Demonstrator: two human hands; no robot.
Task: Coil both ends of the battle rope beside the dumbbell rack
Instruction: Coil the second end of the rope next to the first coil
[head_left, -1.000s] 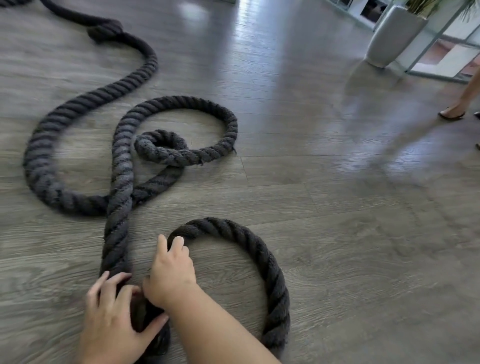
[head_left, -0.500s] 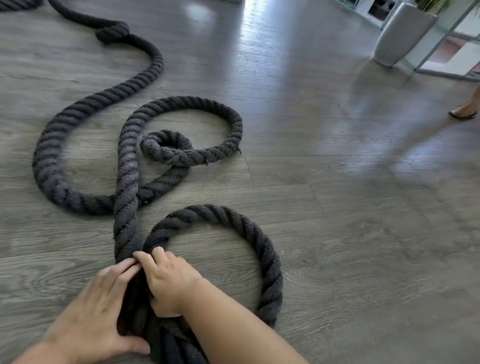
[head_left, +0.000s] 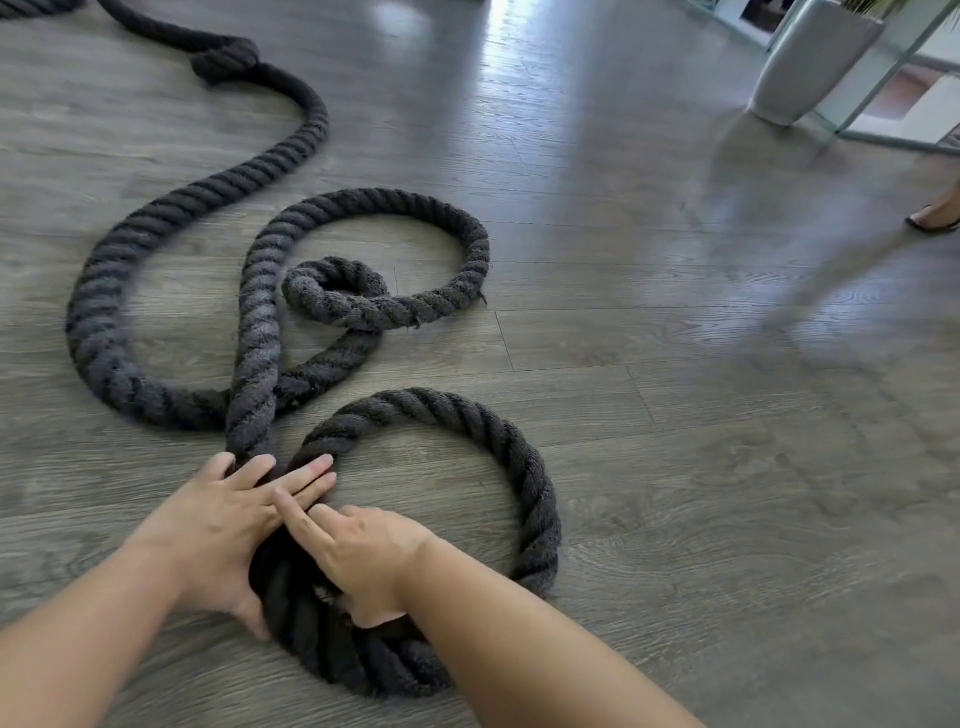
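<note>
A thick black battle rope (head_left: 260, 291) winds over the grey wood floor in wide curves, with a knot (head_left: 226, 60) at the far left. Close to me a loop (head_left: 519, 467) curls round to the right into a tight dark coil (head_left: 332, 654) under my arms. My left hand (head_left: 218, 525) lies flat over the rope where two strands meet, fingers spread and pressing down. My right hand (head_left: 363, 556) rests on the coil beside it, fingers bent on the rope, index finger touching the left hand. No dumbbell rack is in view.
A tall white planter (head_left: 805, 62) stands at the far right beside a glass-and-metal frame (head_left: 893, 78). Another person's foot in a dark flat shoe (head_left: 935, 218) shows at the right edge. Grey wood floor (head_left: 675, 467) stretches to the right of the rope.
Both hands slid forward over the rope and now press flat where the strands meet. The near loop has been drawn tighter toward the coil. The other person's foot shifted rightward.
</note>
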